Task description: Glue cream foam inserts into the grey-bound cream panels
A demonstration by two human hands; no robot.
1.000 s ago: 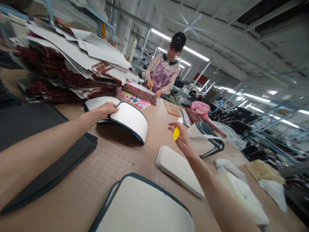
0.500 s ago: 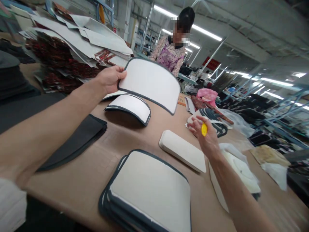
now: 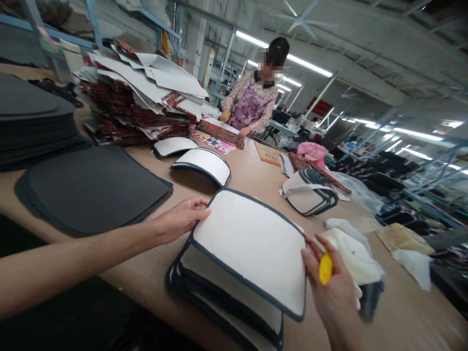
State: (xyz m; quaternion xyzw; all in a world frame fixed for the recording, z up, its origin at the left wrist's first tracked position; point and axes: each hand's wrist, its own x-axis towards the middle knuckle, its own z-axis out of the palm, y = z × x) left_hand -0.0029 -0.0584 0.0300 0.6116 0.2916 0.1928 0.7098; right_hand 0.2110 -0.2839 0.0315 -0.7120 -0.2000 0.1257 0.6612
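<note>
A white panel with a dark edging (image 3: 252, 239) is held tilted over a stack of similar dark-edged panels (image 3: 230, 317). My left hand (image 3: 186, 217) pinches its left edge, thumb on the white face. At the opposite edge, the fingers of my right hand (image 3: 329, 278) touch the panel. A yellow object (image 3: 325, 268), perhaps a tool handle, is tucked in that same hand; the rest of it is hidden. Beyond the panel, a curved dark-edged white piece (image 3: 204, 163) stands arched on the table.
Dark flat sheets (image 3: 95, 190) lie stacked at left, beside a taller dark pile (image 3: 32, 122). A high heap of white and red-brown sheets (image 3: 142, 92) stands behind. A bundle of edged pieces (image 3: 307, 192) rests at right. Across the table (image 3: 252, 170), a co-worker (image 3: 252, 100) handles material.
My left hand has brought the white panel down and toward me, over the stack. My right hand has moved down to the panel's right edge, keeping the yellow object.
</note>
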